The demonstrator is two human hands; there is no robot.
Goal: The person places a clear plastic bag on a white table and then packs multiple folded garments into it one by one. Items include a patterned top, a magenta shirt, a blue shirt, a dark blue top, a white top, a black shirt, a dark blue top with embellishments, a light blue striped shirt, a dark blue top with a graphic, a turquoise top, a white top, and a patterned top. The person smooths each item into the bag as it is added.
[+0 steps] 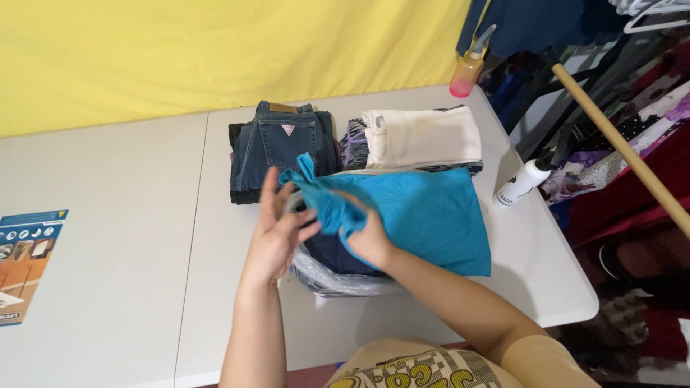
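A turquoise garment (431, 215) lies spread on a white table (115, 287), partly over a dark blue garment (332, 255) in a clear plastic bag (323, 282). My right hand (370, 241) grips a bunched fold of the turquoise cloth near its left end. My left hand (277, 230) is beside it with fingers spread, touching the same bunched part. Behind them sit folded dark jeans (277, 144) and a folded cream garment (424, 136) on a patterned purple one.
A pink-bottomed spray bottle (468, 68) stands at the table's far right corner, and a white bottle (521, 183) lies near the right edge. A printed card (25, 259) lies at far left. A wooden pole (622, 147) and hanging clothes crowd the right side.
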